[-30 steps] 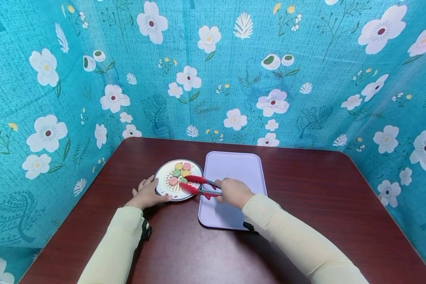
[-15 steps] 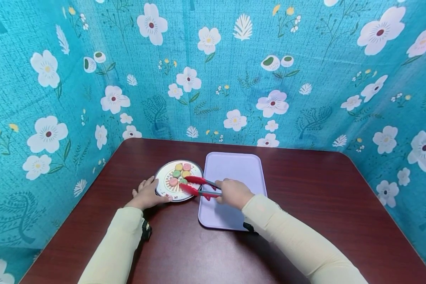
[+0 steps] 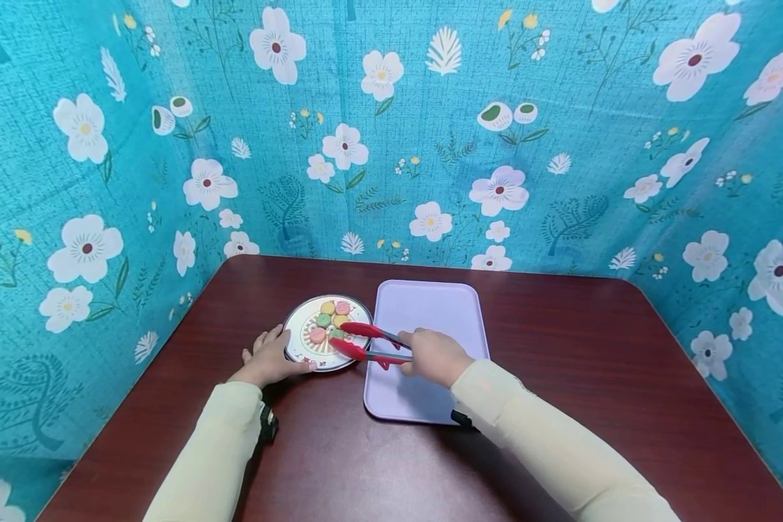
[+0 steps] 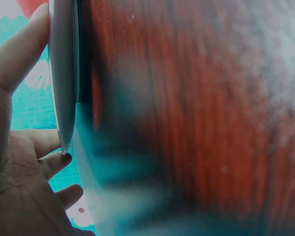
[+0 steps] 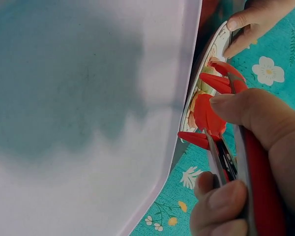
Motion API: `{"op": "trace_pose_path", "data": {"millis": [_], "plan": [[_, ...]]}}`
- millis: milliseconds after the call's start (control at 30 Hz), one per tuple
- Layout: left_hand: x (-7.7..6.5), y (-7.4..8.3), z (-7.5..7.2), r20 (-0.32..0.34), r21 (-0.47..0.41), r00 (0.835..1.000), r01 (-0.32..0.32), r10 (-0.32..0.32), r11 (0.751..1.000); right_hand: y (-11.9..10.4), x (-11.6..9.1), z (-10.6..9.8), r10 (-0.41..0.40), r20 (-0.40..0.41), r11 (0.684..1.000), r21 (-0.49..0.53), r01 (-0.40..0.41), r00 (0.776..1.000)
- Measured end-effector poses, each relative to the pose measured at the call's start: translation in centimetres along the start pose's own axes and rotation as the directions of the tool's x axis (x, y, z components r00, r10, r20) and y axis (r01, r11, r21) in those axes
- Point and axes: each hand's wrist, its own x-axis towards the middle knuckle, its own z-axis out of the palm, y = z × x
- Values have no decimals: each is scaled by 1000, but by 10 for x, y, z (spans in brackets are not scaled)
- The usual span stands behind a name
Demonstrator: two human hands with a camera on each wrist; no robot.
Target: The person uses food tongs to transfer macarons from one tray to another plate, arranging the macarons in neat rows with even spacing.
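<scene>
My left hand [image 3: 265,359] holds a round white plate [image 3: 297,326] by its near left edge, the thumb on the rim. In the left wrist view the plate's edge [image 4: 64,73] runs between thumb and fingers. Several small macarons, such as a pink macaron [image 3: 317,335] and a yellow macaron [image 3: 328,307], lie on the plate. My right hand [image 3: 438,357] grips red-tipped tongs [image 3: 349,349] by their handles. Their tips stand apart over the plate, around a green macaron [image 3: 336,333] at its right side.
A lilac rectangular tray [image 3: 424,304] lies just right of the plate, under the right hand and the tongs' handles. Both rest on a dark red-brown wooden table [image 3: 561,348]. A blue flowered cloth [image 3: 391,145] hangs behind and along the sides.
The right hand and the tongs have shifted very slightly to the right. The left hand and plate stay as they were, and the macarons keep their places.
</scene>
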Motion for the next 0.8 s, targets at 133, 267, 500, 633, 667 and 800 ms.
{"op": "trace_pose_path", "data": {"millis": [133, 267, 500, 633, 667, 800], "plan": [[0, 0, 0, -3, 2, 1000, 1, -1, 1000, 4, -4, -1, -5, -9, 1000, 5, 6, 1000], [0, -1, 1, -4, 7, 1000, 2, -2, 1000, 7, -9, 0, 19, -15, 1000, 19, -18, 1000], [1, 0, 0, 6, 12, 1000, -4, 3, 1000, 16, -18, 1, 55, -63, 996, 67, -51, 996], [1, -1, 0, 9, 10, 1000, -7, 6, 1000, 22, -24, 1, 74, -88, 993, 103, -65, 993], [1, -1, 0, 11, 9, 1000, -7, 7, 1000, 24, -26, 0, 83, -93, 991, 114, -72, 992], [1, -2, 1, 15, 1, 1000, -7, 7, 1000, 30, -32, -1, 118, -114, 985, 142, -101, 986]]}}
